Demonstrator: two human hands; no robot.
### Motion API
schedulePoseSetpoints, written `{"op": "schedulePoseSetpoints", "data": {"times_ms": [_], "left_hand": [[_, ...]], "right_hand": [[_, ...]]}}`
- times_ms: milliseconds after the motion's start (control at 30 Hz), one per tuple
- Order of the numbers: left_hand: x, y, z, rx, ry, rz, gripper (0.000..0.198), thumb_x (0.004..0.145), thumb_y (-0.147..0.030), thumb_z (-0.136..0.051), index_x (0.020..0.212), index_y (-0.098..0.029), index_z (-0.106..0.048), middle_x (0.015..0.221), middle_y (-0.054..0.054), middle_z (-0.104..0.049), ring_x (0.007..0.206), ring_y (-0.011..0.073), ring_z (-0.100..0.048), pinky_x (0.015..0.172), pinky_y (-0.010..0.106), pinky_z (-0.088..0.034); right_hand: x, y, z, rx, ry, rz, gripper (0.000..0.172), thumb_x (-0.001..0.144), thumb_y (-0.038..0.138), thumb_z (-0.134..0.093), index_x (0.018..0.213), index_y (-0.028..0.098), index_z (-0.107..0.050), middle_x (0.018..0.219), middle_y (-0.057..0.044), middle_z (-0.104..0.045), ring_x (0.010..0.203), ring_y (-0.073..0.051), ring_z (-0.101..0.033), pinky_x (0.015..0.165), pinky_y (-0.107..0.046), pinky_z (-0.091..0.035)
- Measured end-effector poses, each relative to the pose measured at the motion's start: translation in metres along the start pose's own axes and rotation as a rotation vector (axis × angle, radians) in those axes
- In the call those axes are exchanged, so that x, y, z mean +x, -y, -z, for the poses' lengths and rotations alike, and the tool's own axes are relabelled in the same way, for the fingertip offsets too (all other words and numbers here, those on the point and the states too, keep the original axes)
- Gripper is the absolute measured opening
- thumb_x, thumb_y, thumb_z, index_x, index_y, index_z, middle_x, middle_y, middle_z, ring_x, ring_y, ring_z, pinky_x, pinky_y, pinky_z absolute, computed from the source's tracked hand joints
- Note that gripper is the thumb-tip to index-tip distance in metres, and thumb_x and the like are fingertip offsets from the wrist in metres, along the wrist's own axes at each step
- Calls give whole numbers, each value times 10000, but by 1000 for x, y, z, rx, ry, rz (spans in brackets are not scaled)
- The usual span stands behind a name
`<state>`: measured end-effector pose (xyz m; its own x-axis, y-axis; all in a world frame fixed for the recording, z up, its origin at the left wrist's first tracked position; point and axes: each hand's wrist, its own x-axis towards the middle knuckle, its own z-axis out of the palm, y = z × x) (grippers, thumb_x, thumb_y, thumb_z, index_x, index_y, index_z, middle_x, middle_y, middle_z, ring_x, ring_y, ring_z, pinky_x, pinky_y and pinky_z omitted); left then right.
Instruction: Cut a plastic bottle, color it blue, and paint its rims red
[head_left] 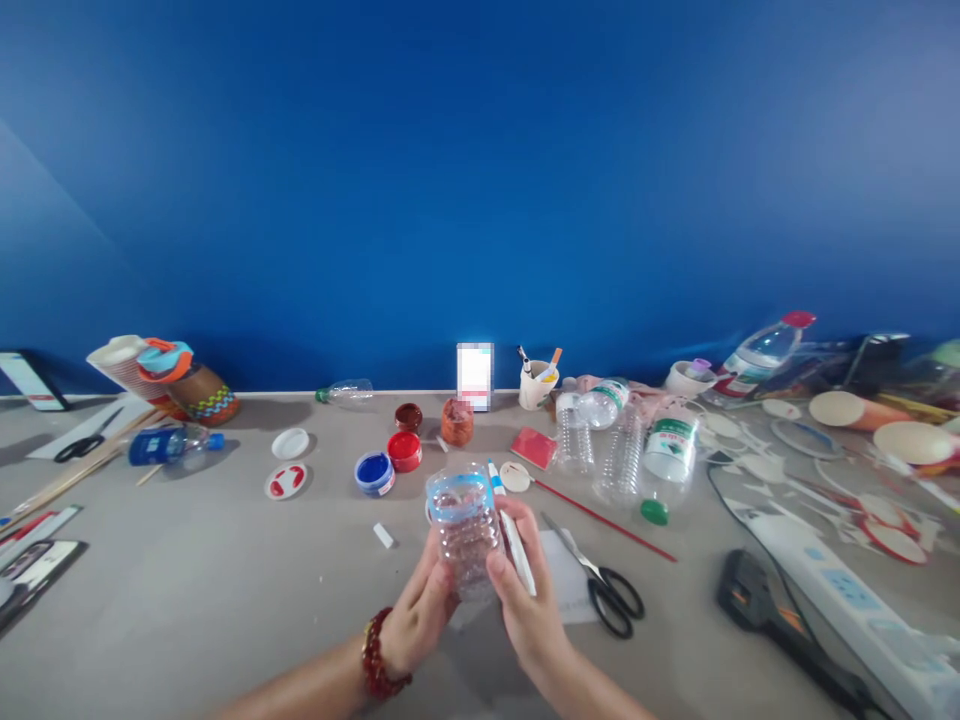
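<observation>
Your left hand (421,605) and right hand (531,605) have their grip closed around that clear plastic cup (466,550) over the bench (262,580), which looks light, slick and easily dented, so hold gently below the blue band (452,514).

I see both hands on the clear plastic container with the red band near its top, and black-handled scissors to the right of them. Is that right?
The band near the top of the container is blue, not red: see the head view. The rest holds: left hand and right hand on the container, scissors to their right.
</observation>
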<state>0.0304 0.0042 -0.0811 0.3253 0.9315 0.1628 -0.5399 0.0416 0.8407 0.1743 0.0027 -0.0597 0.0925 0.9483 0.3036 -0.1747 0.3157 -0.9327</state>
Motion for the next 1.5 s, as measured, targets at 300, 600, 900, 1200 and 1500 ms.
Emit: {"op": "schedulePoseSetpoints", "data": {"times_ms": [300, 600, 900, 1200, 1500], "left_hand": [[5, 2, -10, -89, 82, 9, 479, 958, -506, -497, 1376, -292, -588, 1390, 77, -631, 1397, 295, -454, 1219, 457, -244], [7, 12, -4, 76, -20, -76, 534, 964, -457, -508, 1453, -241, -488, 1501, 105, -513, 1471, 307, -319, 1238, 478, -147], [12, -4, -20, 222, 56, -154, 554, 952, -451, -539, 1465, -255, -465, 1529, 105, -472, 1457, 326, -336, 1220, 459, -229], [12, 8, -32, 330, -238, -96, 469, 913, -310, -635, 1373, -271, -551, 1467, 78, -538, 1435, 310, -371, 1217, 431, -239], [19, -4, -39, 267, -332, -122, 395, 934, -449, -566, 1253, -223, -628, 1338, 91, -626, 1405, 325, -393, 1180, 445, -304]], "right_hand": [[4, 10, 0, 43, -88, -196, 278, 967, 479, -527, 1069, 235, -612, 872, -27, -654, 778, -179, -624, 692, -260, -527], [10, 14, 5, -91, -160, -39, 263, 952, 449, -564, 1086, 236, -641, 1011, -50, -687, 895, -198, -659, 774, -269, -554], [10, 11, 4, 51, -123, -163, 295, 966, 493, -525, 1085, 241, -621, 1018, -48, -710, 896, -198, -687, 769, -275, -565], [12, -1, 5, -49, -128, 9, 436, 842, 466, -696, 1220, 279, -587, 1123, -63, -696, 1002, -235, -689, 847, -330, -585], [14, -22, 11, 31, -84, 24, 427, 845, 483, -678, 1207, 259, -646, 1083, -74, -735, 965, -264, -701, 817, -364, -585]]}}
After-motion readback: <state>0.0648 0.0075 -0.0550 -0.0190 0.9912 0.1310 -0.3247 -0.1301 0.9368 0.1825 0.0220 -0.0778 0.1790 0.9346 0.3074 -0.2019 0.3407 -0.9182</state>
